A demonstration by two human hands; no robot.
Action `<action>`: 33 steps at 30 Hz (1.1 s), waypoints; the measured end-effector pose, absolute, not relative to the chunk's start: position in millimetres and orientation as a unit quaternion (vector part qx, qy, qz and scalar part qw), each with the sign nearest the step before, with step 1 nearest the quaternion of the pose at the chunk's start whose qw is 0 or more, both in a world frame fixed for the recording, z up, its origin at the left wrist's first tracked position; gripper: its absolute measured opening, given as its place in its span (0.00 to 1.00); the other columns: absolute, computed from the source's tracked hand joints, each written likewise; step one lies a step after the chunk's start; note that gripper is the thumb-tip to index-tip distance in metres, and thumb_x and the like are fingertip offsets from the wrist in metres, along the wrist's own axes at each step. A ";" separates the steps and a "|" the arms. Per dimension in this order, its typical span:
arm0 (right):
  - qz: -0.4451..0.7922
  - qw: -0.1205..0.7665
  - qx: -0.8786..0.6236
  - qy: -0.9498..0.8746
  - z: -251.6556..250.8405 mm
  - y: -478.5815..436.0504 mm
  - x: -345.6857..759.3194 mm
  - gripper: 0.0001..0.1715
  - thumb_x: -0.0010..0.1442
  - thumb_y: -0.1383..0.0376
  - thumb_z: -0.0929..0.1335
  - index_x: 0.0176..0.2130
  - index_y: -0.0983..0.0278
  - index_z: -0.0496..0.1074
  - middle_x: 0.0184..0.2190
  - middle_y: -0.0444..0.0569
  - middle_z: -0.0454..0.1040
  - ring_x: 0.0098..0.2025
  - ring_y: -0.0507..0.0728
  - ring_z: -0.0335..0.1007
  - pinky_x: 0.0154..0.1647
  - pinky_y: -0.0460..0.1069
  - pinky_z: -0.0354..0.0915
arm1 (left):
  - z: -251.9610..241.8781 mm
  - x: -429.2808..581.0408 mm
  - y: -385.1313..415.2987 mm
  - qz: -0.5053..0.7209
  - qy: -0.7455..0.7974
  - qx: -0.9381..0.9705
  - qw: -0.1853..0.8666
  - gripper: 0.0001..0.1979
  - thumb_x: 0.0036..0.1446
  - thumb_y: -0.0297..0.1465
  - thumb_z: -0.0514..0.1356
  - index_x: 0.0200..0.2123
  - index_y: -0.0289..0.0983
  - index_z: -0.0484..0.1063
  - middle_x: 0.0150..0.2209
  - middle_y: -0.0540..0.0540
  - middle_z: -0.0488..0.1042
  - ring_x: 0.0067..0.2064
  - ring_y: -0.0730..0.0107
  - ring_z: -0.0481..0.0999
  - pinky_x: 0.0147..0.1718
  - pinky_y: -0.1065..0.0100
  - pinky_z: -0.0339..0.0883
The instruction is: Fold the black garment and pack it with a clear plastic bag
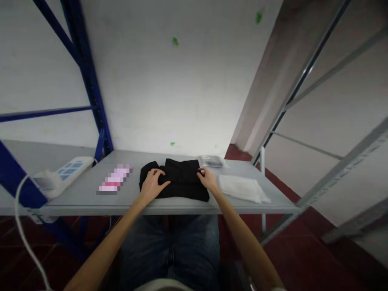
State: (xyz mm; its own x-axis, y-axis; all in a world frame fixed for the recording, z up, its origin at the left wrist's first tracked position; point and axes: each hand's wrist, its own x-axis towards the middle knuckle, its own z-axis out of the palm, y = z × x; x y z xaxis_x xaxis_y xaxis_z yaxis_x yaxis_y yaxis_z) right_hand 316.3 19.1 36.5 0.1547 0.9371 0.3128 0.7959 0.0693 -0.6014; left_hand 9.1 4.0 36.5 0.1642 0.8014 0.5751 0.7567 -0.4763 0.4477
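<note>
- Black cloth (183,178) lies at centre of the frame, on the grey table (81,190); I judge it light, soft, best taken by both side edges.
- Left hand (154,184) rests on it, fingers loosely curved; right hand (207,179) is at its right edge, pinching or not, I cannot tell.
- Right of centre, a clear packet (213,161) seems to hold something dark; the white packet (241,188) hides its content.

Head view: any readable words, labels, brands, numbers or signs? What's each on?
No text can be read.
Dark packet: pale mark, too small to read.
Power strip: blue patches, no legible lettering.
Pink item: pixelated, unreadable.
Black cloth: no text visible.
</note>
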 end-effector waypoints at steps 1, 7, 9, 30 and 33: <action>0.103 0.354 -0.671 -0.643 36.1 19.8 317.7 0.15 0.65 0.62 0.69 0.51 0.60 0.75 0.39 0.48 0.81 0.43 0.59 0.79 0.45 0.50 0.69 | 38.0 10.0 6.4 0.398 0.507 0.763 0.035 0.12 0.60 0.41 0.63 0.42 0.42 0.72 0.48 0.43 0.71 0.54 0.51 0.72 0.52 0.54 0.71; 0.091 0.374 -0.664 -0.641 28.3 18.5 326.5 0.16 0.65 0.61 0.68 0.52 0.59 0.75 0.37 0.47 0.81 0.41 0.59 0.78 0.44 0.50 0.68 | 40.1 2.3 9.1 0.464 0.566 0.680 0.051 0.11 0.67 0.38 0.51 0.41 0.40 0.69 0.42 0.40 0.74 0.47 0.52 0.77 0.50 0.52 0.72; 0.090 0.366 -0.665 -0.645 24.2 16.9 329.0 0.16 0.65 0.61 0.68 0.52 0.60 0.75 0.37 0.47 0.81 0.41 0.59 0.78 0.44 0.50 0.68 | 40.2 -7.4 8.2 0.478 0.610 0.629 0.061 0.12 0.66 0.38 0.51 0.45 0.38 0.68 0.41 0.39 0.76 0.47 0.49 0.79 0.49 0.51 0.72; 0.073 0.462 -0.577 -0.670 46.5 -5.8 322.8 0.08 0.62 0.63 0.66 0.42 0.60 0.73 0.44 0.51 0.79 0.44 0.59 0.76 0.46 0.53 0.70 | 61.8 -40.1 9.4 0.375 0.532 0.755 -0.070 0.10 0.52 0.28 0.61 0.39 0.41 0.77 0.64 0.39 0.67 0.65 0.44 0.65 0.65 0.44 0.58; 0.136 0.462 -0.536 -0.694 51.3 -28.0 328.8 0.11 0.61 0.63 0.66 0.43 0.59 0.74 0.44 0.49 0.80 0.47 0.59 0.76 0.44 0.52 0.70 | 72.2 -46.1 6.1 0.380 0.505 0.774 -0.039 0.08 0.50 0.27 0.60 0.34 0.42 0.75 0.63 0.43 0.70 0.65 0.47 0.67 0.66 0.42 0.57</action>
